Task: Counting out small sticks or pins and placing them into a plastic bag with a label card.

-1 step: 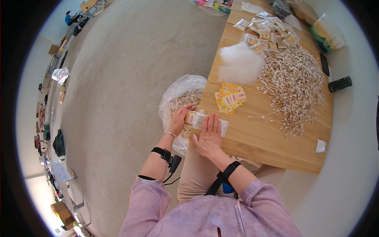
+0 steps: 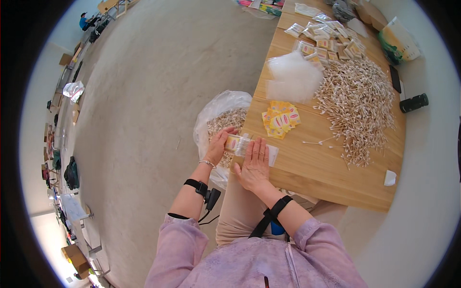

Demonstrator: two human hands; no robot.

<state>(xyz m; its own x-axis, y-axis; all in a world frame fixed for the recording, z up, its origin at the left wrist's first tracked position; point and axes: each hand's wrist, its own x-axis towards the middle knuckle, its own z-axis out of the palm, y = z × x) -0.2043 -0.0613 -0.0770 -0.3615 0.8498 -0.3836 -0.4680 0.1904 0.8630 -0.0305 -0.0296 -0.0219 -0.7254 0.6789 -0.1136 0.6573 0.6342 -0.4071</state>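
well, left fingers (image 2: 232, 130) hold a swab packet (image 2: 234, 143) (right fingers (image 2: 256, 148) extended flat over it).

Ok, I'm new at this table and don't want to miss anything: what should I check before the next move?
Left hand at the left end of the clear plastic packet of cotton swabs: ok.
Right hand flat over the packet: ok.
Packet wholly on the light-brown wooden table: not ok; its left end juts past the edge.
Packet sealed: cannot tell; the right hand covers part.
Yellow rectangular cards near the packet: ok.
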